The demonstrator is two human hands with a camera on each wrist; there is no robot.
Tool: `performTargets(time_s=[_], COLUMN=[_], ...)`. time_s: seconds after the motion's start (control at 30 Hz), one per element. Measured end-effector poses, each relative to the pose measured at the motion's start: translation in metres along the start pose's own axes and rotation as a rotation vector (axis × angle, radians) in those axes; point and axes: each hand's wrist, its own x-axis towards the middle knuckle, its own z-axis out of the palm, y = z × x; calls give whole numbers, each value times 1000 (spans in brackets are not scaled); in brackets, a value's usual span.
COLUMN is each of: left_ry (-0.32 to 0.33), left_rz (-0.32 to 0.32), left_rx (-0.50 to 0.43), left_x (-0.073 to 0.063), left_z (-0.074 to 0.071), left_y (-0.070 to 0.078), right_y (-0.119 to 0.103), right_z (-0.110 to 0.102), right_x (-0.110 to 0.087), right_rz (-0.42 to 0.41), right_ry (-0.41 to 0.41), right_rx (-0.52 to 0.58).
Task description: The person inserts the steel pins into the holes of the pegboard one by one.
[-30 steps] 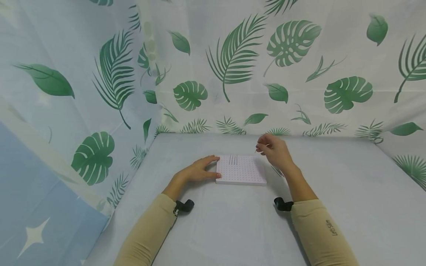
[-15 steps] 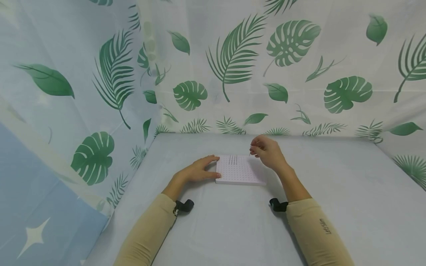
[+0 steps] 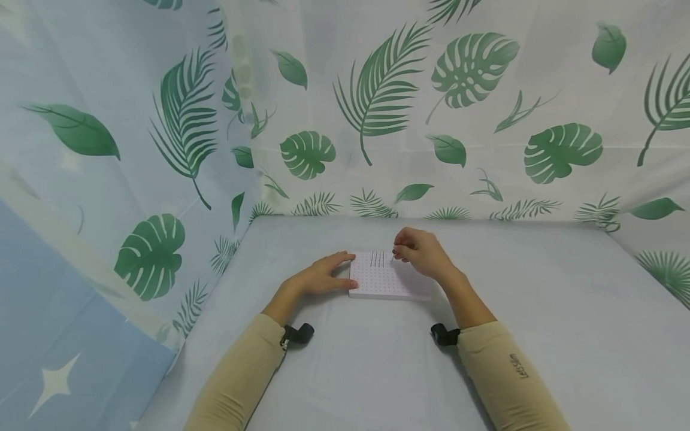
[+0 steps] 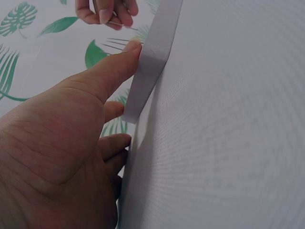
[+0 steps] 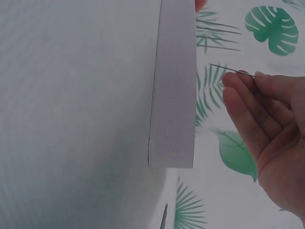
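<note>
A white board (image 3: 377, 284) with rows of small holes lies on the table. Several thin dark pins (image 5: 219, 30) stand in a row near its far edge. My left hand (image 3: 321, 275) rests at the board's left side, thumb on the near part and a fingertip at the far corner. In the left wrist view its thumb (image 4: 114, 69) touches the board's top edge. My right hand (image 3: 423, 251) is over the board's far right part, pinching another thin pin (image 5: 226, 68) between thumb and fingers. The held pin's free end is apart from the board, right of the standing row.
A pale cloth covers the table (image 3: 366, 365). Leaf-printed curtains (image 3: 377, 179) hang behind and at the left. Black wrist cameras (image 3: 445, 335) sit by both sleeves. A dark sliver (image 5: 164, 217) shows low in the right wrist view; its kind is unclear.
My right hand has moved left and somewhat lower, bringing the pinched pin from beyond the board's right corner to beside the standing pins. The left hand and the board have stayed in place.
</note>
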Motion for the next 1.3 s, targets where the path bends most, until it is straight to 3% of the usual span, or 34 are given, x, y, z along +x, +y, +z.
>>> performTargets(time_s=[0.83, 1.3], left_ry=[2, -2], left_rz=[4, 0], left_rx=[20, 10], left_x=[-1, -1], left_z=[0, 0], left_y=[2, 1], right_y=[1, 2], right_z=[12, 15], right_x=[0, 1], right_rz=[-14, 30], right_ry=[-37, -83], right_rx=[-30, -73])
